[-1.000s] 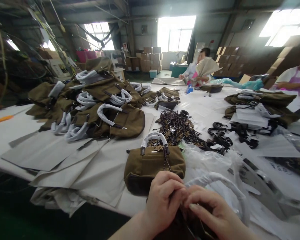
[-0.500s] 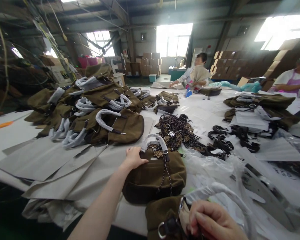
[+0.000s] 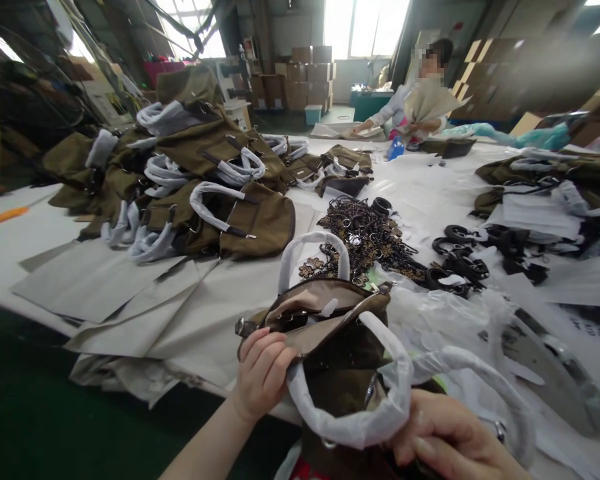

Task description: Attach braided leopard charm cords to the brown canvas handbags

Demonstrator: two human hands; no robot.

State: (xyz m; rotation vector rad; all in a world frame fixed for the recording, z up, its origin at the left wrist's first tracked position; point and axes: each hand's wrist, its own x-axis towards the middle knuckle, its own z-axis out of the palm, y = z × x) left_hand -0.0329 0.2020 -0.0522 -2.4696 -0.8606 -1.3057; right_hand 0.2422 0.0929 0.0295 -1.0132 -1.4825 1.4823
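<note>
An olive bag (image 3: 345, 357) stands unzipped at the table's front edge, its beige lining showing. My left hand (image 3: 266, 370) is closed on its left rim beside the zipper. The bag's white-wrapped handles (image 3: 353, 433) rise at front and back. My right hand (image 3: 445, 433) is closed at the lower right, against the front handle; what its fingers hold is hidden. Part of another olive bag with a wrapped handle (image 3: 510, 393) lies beside and under that hand. Behind the open bag is a heap of dark beaded cords with patterned charms (image 3: 370, 233).
Olive bags (image 3: 263, 220) are piled at the left behind grey sheets (image 3: 115, 293). Black straps (image 3: 460, 260), clear plastic (image 3: 425, 307) and more bags (image 3: 540, 173) lie at the right. Across the table a person (image 3: 405, 110) handles beige material.
The near bag now shows its open top, and my left hand has moved down to its rim. The beaded cord that hung at its front is out of sight. The camera view has tilted down.
</note>
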